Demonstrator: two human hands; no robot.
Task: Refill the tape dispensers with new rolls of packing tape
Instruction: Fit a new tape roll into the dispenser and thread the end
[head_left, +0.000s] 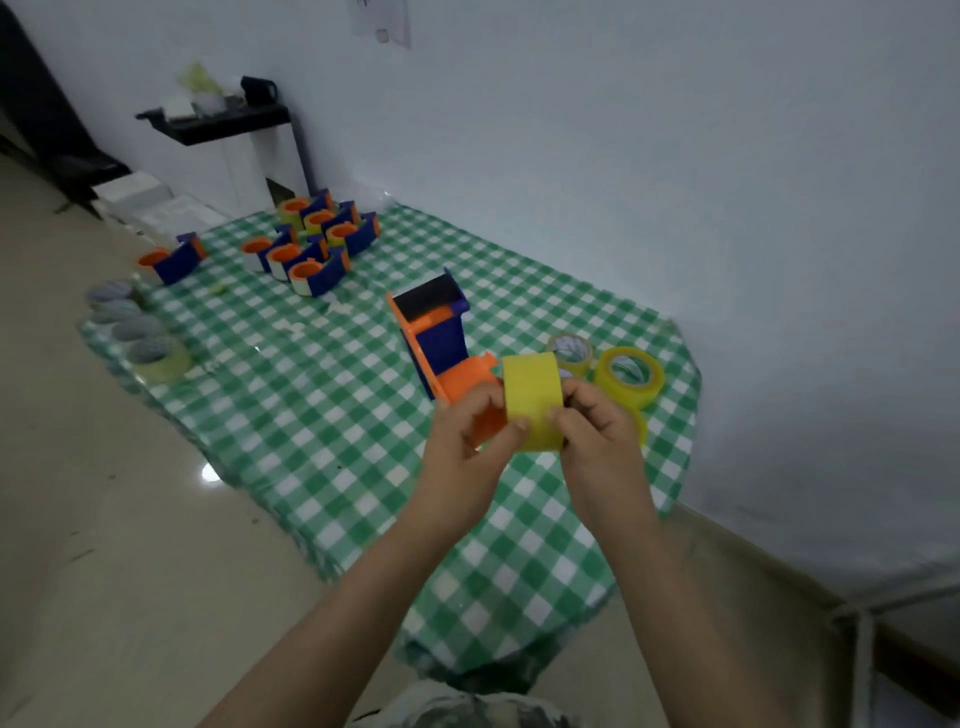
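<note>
We hold the yellow roll (532, 400) up off the checked cloth (322, 415), near the right side of the scene, its flat band facing us. It sits against the orange hub end of the blue and orange dispenser (439, 338), whose far end points away towards the wall. Our right hand (597, 426) has its fingers (589, 395) curled round the roll's right edge, with the thumb pressed on the band. Our left hand (467, 431) grips the orange end of the dispenser, its thumb tip reaching across to the roll's near left edge. We judge this split is deliberate: one hand steadies the holder while the other lines the roll's core up with the hub. Whether the core is already on the hub we cannot tell, since the roll hides it.

Just beyond our right hand lie spare yellow rolls (628, 376) and a thin, nearly used-up ring (570, 353), close by for the next refill. At the far left stands a cluster of dispensers (311, 244) with rolls in them, and one more dispenser (174, 260) apart at the cloth's left edge. A row of pale rolls (137, 327) runs along that edge too. A black shelf (218, 122) stands against the far wall. Nothing on the cloth lies between our hands and the dispenser; only our own fingers and the roll block our sight of the hub.
</note>
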